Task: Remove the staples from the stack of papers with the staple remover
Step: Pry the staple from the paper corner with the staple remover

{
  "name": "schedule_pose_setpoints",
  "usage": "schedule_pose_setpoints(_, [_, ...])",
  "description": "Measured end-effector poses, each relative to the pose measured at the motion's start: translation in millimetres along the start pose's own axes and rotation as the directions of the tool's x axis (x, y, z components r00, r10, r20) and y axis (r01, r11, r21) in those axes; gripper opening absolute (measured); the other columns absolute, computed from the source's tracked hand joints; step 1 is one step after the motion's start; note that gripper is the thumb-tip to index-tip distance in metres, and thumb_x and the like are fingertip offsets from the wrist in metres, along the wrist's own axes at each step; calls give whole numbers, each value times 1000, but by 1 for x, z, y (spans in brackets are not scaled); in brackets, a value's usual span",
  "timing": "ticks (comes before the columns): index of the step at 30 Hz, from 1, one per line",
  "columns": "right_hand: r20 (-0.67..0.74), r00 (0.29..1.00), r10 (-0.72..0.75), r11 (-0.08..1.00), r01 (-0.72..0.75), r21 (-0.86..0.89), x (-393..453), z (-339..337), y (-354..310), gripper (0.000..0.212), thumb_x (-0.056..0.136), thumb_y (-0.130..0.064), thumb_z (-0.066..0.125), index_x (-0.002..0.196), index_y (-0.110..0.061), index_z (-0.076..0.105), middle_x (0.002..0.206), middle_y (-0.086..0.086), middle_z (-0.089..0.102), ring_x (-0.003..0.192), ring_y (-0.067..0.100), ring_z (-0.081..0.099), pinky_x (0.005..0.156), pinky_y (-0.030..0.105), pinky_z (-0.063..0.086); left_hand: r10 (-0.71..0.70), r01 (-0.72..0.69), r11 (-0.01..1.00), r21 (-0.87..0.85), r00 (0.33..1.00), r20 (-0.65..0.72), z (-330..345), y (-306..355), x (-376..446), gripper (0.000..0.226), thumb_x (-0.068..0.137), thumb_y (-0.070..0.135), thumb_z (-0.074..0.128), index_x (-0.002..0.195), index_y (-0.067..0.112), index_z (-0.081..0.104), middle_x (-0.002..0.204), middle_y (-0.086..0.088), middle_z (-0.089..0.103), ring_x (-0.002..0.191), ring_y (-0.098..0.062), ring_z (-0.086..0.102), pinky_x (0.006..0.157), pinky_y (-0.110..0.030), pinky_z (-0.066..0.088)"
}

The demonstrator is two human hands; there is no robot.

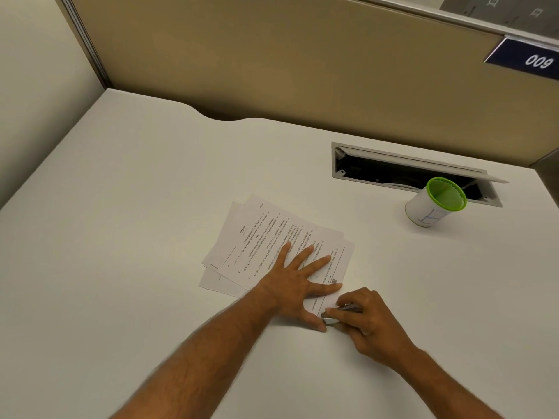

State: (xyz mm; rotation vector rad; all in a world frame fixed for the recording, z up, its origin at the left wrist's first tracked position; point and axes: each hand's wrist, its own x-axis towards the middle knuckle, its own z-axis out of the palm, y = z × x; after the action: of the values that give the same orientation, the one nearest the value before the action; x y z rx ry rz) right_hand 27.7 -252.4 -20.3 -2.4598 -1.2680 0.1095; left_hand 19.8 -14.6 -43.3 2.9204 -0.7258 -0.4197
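A stack of printed white papers (pixel 260 237) lies fanned on the white desk (pixel 136 207). My left hand (pixel 298 285) presses flat on the stack's near end, fingers spread, thumb close to the near corner. My right hand (pixel 364 322) is closed around a metal staple remover (pixel 329 318), whose jaws sit at the near corner of the papers right beside my left thumb. The staple itself is hidden under the jaws and fingers.
A white cup with a green rim and green mesh inside (pixel 435 202) stands at the right, next to an open cable slot (pixel 408 173) in the desk. A beige partition (pixel 272 55) backs the desk, with a blue "009" label (pixel 532 58).
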Motion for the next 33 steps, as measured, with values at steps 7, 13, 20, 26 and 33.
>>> schedule_pose_setpoints(7, [43,983,178,973,-182,142,2,-3,-3,32,80,-19,74,110,-27,72,97,-9,64,89,12,59,73,30,55,3,-3,1000,-11,1000,2,-2,1,-2,93,74,92,36,152,55,0,167,2,-19,149,-32,-27,113,-70,-12])
schedule_pose_setpoints(13, [79,980,182,973,-191,130,7,-5,-7,29,82,-22,71,110,-29,72,95,-8,65,87,11,59,72,28,54,-1,1,1000,-15,1000,1,-3,1,-2,93,74,92,37,152,55,1,167,3,-19,150,-32,-27,113,-70,-12])
schedule_pose_setpoints(20, [66,979,195,973,-201,116,10,-5,-13,30,79,-19,74,107,-31,73,91,-8,66,83,12,60,68,25,54,-2,2,1000,-16,1000,-9,0,0,-1,93,74,92,37,152,54,3,167,2,-18,150,-32,-26,113,-70,-12])
schedule_pose_setpoints(26, [58,979,197,969,-203,142,10,-2,-12,31,79,-18,76,107,-29,74,92,-7,66,84,13,61,71,26,54,-8,8,1000,-15,1000,-19,2,0,0,94,71,94,35,151,55,3,167,3,-17,150,-31,-27,112,-70,-15])
schedule_pose_setpoints(33, [38,995,97,993,-99,64,9,-1,-6,31,77,-22,78,108,-26,73,93,-6,66,82,16,59,65,31,55,-4,4,1000,-18,1000,-2,2,0,1,94,71,94,32,151,56,0,167,3,-19,149,-32,-28,112,-70,-13])
